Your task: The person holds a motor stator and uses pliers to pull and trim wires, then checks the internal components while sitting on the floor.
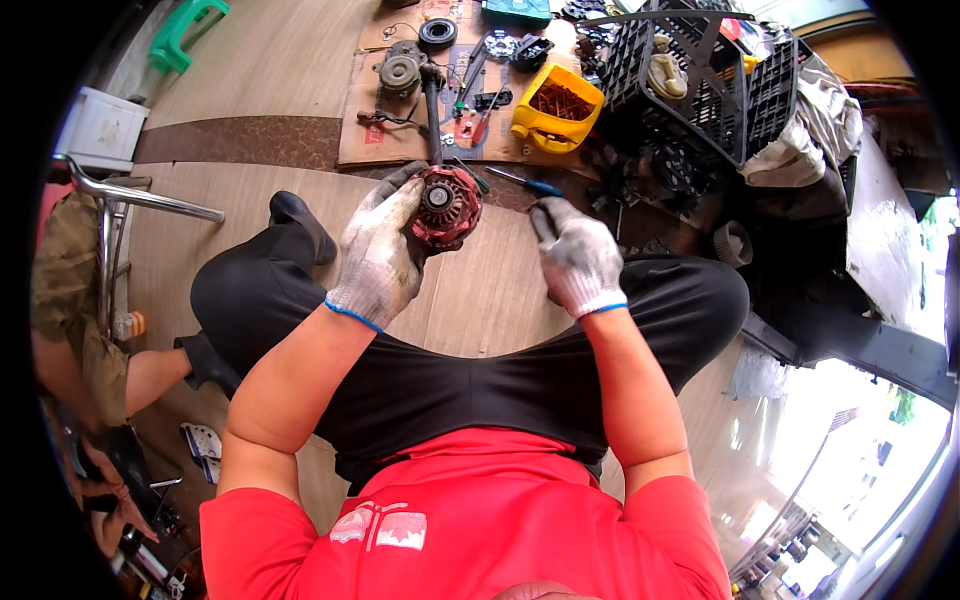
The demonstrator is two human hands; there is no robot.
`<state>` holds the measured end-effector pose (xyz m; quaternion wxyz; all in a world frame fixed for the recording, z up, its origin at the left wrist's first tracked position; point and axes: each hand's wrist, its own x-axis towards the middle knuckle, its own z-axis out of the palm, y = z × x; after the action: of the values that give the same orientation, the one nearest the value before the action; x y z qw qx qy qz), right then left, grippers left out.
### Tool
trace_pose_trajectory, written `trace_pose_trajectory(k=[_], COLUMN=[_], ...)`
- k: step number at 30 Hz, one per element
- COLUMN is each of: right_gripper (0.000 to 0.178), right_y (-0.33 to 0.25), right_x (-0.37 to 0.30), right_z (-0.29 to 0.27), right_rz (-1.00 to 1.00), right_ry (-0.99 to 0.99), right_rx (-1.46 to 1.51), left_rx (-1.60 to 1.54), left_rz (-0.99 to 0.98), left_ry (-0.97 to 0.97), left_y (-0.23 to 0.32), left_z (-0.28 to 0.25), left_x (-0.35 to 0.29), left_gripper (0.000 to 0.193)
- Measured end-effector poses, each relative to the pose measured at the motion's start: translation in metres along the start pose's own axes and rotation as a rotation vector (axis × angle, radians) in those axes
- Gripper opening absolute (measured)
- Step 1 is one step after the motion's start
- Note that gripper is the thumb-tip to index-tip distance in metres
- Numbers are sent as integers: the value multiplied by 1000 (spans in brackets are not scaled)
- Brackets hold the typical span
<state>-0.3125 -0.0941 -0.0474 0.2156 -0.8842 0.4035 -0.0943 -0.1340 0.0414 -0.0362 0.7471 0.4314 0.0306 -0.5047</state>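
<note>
My left hand [382, 240], in a greyish-white knit glove with a blue cuff, grips a round red motor part [447, 207]. A ring of dull metal fins and a round hub face up in its middle. My right hand [583, 255], gloved the same way, hovers over the floor to the right with its fingers curled. What lies inside those fingers, if anything, is hidden. Just beyond its fingertips is a screwdriver with a blue handle [543, 188]; whether they touch it I cannot tell. A dark long-handled tool, seemingly a hammer [433, 115], lies beyond the red part.
Flattened cardboard [362, 140] bears a greasy motor unit [400, 72], a black ring [437, 33] and a yellow container [565, 135] of rusty bits. Black crates [690, 110] stand at right. A green stool [180, 40] is far left; another person [75, 270] sits at left.
</note>
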Motion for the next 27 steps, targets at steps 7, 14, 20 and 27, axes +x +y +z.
trace_pose_trajectory(k=[7, 14, 20, 27], right_gripper=[24, 14, 17, 12], right_y=[-8, -42, -23, 15], right_x=[12, -53, -101, -112], right_z=[-53, -91, -22, -65], right_rz=[-78, -274, -281, -76], right_ry=[180, -58, -331, -74], right_rx=[-108, 180, 78, 102], left_rx=[112, 58, -50, -70], left_rz=[23, 107, 29, 6], left_ry=[29, 101, -7, 36], left_y=[-2, -3, 11, 15], left_z=[8, 2, -6, -9], left_x=[-2, 5, 10, 8], left_gripper=[29, 29, 34, 35])
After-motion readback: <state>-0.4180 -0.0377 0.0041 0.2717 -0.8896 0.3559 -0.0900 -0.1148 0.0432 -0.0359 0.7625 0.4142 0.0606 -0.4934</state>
